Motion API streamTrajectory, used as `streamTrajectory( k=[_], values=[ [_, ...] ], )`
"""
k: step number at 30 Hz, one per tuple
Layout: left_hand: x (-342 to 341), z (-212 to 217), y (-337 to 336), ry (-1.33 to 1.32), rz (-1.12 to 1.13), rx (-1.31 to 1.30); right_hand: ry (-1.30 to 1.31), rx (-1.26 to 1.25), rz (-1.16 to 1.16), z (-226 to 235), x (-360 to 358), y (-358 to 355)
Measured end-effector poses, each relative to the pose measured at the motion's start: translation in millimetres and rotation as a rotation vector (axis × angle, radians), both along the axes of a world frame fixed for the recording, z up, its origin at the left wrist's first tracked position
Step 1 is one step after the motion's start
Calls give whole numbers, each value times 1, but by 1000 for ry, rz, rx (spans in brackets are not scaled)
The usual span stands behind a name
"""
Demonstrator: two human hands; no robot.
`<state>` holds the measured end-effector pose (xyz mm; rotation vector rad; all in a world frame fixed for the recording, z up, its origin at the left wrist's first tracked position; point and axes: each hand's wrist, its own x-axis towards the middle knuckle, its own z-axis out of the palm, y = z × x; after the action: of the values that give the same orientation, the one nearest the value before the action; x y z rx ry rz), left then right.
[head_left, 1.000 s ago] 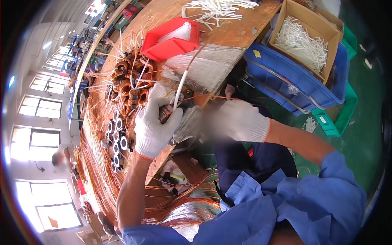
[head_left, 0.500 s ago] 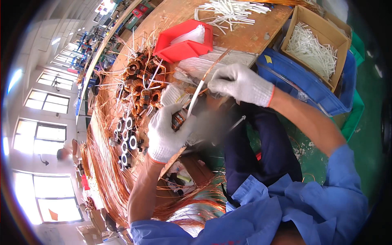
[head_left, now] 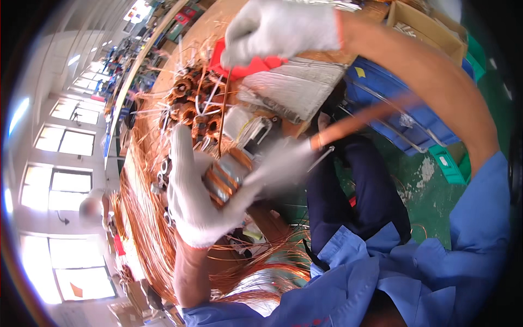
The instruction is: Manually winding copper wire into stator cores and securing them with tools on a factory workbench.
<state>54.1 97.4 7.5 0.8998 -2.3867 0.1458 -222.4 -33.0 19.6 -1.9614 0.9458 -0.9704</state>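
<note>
Nearest the camera, loose loops of bare copper wire (head_left: 163,245) hang in a thick tangle over the near edge of the long wooden workbench (head_left: 180,60), partly hiding the bench edge below the left forearm. Just above them the left hand (head_left: 199,199), in a white knit glove, is wrapped around a small metal motor stator wound with copper coils (head_left: 226,180); its fingers are curled under and beside the part, and the stator sits in the palm, over the bench edge. From the stator a thin copper wire (head_left: 222,117) runs upward to the right hand (head_left: 280,27), also in a white knit glove, which is raised high and far from the left; its fingers are closed together around the wire's upper end. Beyond the left hand a cluster of other copper-wound stators (head_left: 188,103) lies on the bench, bristling with white sleeves. Beside them lie a grey cloth-like bundle (head_left: 294,90) and a red plastic tray (head_left: 245,62), partly covered by the right hand. To the right, beyond the person's dark trousers, stands a blue plastic crate (head_left: 403,103), with an open cardboard box (head_left: 430,22) behind it, on the green floor (head_left: 436,196).
</note>
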Motion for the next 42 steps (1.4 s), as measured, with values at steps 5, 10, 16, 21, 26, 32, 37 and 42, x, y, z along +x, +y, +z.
streamTrajectory(
  k=[5, 10, 16, 21, 26, 32, 37, 42],
  values=[
    [18, -26, 4, -117, 157, -14, 123, -321, 129, 19, -10, 99],
    [-8, -60, 47, 183, 229, 304, 338, 389, 403, -70, -10, 219],
    [-25, -103, 84, 523, 45, 811, -330, 369, 139, -90, 1, 201],
    [-45, -121, 117, 729, -34, 1038, -309, 496, 25, -70, 5, 193],
    [-42, -153, 118, 938, -193, 1026, -321, 609, -104, -94, -1, 191],
    [-12, -177, 108, 925, -106, 1039, -283, 646, -83, -104, -2, 181],
    [-41, -159, 111, 1017, -15, 1072, -295, 707, -41, -117, 0, 172],
    [-44, -159, 110, 953, 18, 1039, -319, 755, -86, -118, 0, 168]
  ],
)
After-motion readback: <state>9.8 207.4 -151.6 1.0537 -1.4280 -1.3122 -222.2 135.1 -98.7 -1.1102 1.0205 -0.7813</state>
